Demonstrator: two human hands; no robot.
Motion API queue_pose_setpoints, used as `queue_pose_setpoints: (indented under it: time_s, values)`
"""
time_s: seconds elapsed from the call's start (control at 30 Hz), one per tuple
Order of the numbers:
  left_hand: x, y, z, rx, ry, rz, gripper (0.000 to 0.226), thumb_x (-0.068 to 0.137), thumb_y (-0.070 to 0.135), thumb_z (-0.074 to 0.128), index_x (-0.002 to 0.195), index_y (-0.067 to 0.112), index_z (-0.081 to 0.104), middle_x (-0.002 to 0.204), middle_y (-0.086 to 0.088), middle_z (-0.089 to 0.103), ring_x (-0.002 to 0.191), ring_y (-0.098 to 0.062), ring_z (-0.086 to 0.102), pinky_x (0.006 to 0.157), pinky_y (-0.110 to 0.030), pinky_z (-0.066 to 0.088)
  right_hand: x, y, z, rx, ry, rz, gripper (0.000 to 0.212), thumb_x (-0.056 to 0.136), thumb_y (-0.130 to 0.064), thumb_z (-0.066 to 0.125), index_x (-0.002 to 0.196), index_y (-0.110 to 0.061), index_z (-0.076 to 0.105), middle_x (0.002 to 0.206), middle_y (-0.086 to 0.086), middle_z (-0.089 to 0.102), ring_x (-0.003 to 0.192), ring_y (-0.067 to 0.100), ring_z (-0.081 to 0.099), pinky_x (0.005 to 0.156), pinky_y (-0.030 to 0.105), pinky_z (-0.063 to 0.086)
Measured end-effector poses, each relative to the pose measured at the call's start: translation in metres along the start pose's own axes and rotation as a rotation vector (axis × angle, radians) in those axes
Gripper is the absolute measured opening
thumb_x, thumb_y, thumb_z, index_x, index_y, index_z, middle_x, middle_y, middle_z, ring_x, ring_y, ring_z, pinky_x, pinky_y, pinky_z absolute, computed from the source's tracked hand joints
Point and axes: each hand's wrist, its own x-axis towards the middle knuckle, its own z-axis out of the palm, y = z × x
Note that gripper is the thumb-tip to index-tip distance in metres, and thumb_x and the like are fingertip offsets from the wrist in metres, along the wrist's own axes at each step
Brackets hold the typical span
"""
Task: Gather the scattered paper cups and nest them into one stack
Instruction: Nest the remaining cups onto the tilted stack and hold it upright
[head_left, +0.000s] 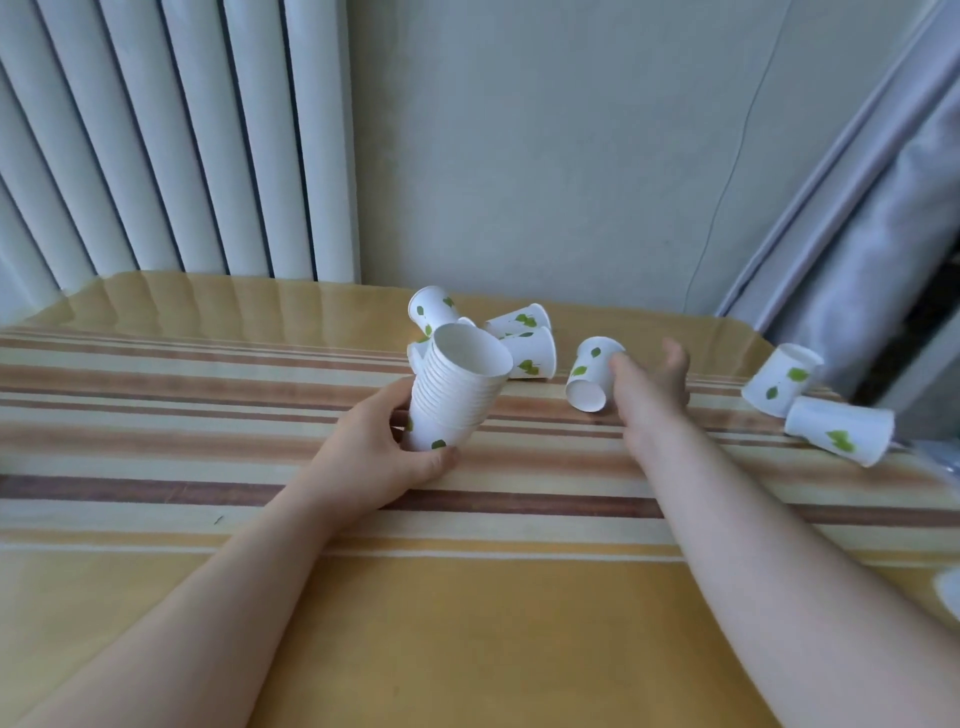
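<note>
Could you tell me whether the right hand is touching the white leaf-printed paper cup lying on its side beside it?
Touching. The head view shows the right hand with its fingers against that cup's side.

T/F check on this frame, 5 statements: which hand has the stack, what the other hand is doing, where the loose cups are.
1. The left hand grips the stack of cups. True.
2. The stack stands upside down on the table. False: its open mouth faces up and away from the camera, tilted, with the base in the hand.
3. The right hand touches a single cup lying on its side. True.
4. The two cups at the right table edge are nested together. False: they lie side by side, separate.
5. There are no cups behind the stack. False: several loose cups lie there.
</note>
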Motion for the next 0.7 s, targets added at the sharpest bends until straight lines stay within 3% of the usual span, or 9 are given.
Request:
queue_pose_setpoints:
  time_s: [0.1,0.17,0.23,0.33,0.4,0.47,0.53,0.63,0.7]
  values:
    - [0.000,-0.001,0.001,0.012,0.003,0.023,0.052,0.070,0.044,0.087,0.119,0.047,0.070,0.107,0.015,0.077,0.102,-0.008,0.070,0.086,-0.029,0.054,0.012,-0.002,0.007,-0.229,-0.058,-0.007,0.092,0.092,-0.049,0.068,0.166,-0.050,0.014,0.162,0.016,0.027,0.112,0.033,0.045,0.091,0.039,0.044]
    - [0.001,-0.001,0.002,0.023,0.006,0.035,0.054,0.069,0.045,0.087,0.120,0.048,0.070,0.108,0.014,0.076,0.099,-0.009,0.069,0.083,-0.027,0.051,0.018,0.001,0.014,-0.366,-0.112,-0.016,0.095,0.084,-0.062,0.068,0.165,-0.052,0.018,0.159,0.015,0.035,0.125,0.037,0.049,0.100,0.041,0.046]
    - [0.001,0.000,0.002,0.035,0.027,0.043,0.054,0.069,0.044,0.087,0.120,0.048,0.070,0.107,0.013,0.075,0.096,-0.008,0.067,0.081,-0.025,0.048,0.021,0.005,0.019,-0.392,-0.149,-0.040,0.094,0.075,-0.060,0.071,0.159,-0.046,0.031,0.149,0.008,0.051,0.126,0.035,0.054,0.101,0.043,0.051]
    - [0.002,0.000,0.002,0.049,0.062,0.046,0.054,0.073,0.037,0.091,0.122,0.046,0.070,0.108,0.013,0.074,0.097,-0.006,0.066,0.080,-0.022,0.046,0.007,0.002,0.016,-0.249,-0.162,-0.082,0.077,0.088,-0.028,0.070,0.153,-0.029,0.030,0.133,0.005,0.056,0.103,0.028,0.059,0.072,0.032,0.050]
    - [0.002,0.000,0.002,0.057,0.073,0.044,0.054,0.074,0.034,0.092,0.121,0.046,0.070,0.109,0.012,0.074,0.099,-0.006,0.066,0.080,-0.023,0.046,0.002,0.009,0.011,-0.170,-0.134,-0.125,0.074,0.089,-0.020,0.070,0.151,-0.026,0.029,0.126,0.004,0.058,0.091,0.020,0.060,0.062,0.028,0.046]
    - [0.002,-0.001,0.002,0.076,0.074,0.054,0.056,0.072,0.037,0.091,0.123,0.048,0.069,0.110,0.012,0.072,0.102,-0.006,0.065,0.082,-0.025,0.047,-0.005,0.017,0.005,-0.058,-0.096,-0.135,0.072,0.088,-0.018,0.073,0.148,-0.025,0.034,0.118,0.001,0.062,0.088,0.014,0.062,0.063,0.029,0.048]
    - [0.000,0.001,0.003,0.099,0.072,0.062,0.062,0.073,0.036,0.092,0.128,0.051,0.067,0.112,0.013,0.068,0.105,-0.001,0.060,0.084,-0.023,0.046,-0.014,0.015,0.000,0.167,-0.122,-0.090,0.071,0.087,-0.010,0.076,0.145,-0.027,0.040,0.125,0.002,0.065,0.094,0.017,0.069,0.075,0.033,0.059]
    - [-0.002,0.003,0.004,0.145,0.069,0.072,0.070,0.074,0.033,0.093,0.136,0.052,0.065,0.111,0.014,0.064,0.106,0.006,0.055,0.084,-0.019,0.043,-0.029,-0.003,-0.010,0.632,-0.347,-0.027,0.057,0.091,0.007,0.070,0.138,-0.022,0.053,0.122,0.008,0.072,0.103,0.025,0.074,0.083,0.040,0.065]
    - [-0.002,0.004,0.003,0.157,0.066,0.075,0.071,0.074,0.033,0.093,0.137,0.052,0.065,0.109,0.013,0.063,0.105,0.006,0.055,0.083,-0.019,0.042,-0.044,-0.016,-0.016,0.734,-0.541,-0.069,0.044,0.093,0.007,0.068,0.130,-0.015,0.061,0.112,0.010,0.078,0.104,0.026,0.077,0.089,0.038,0.065]
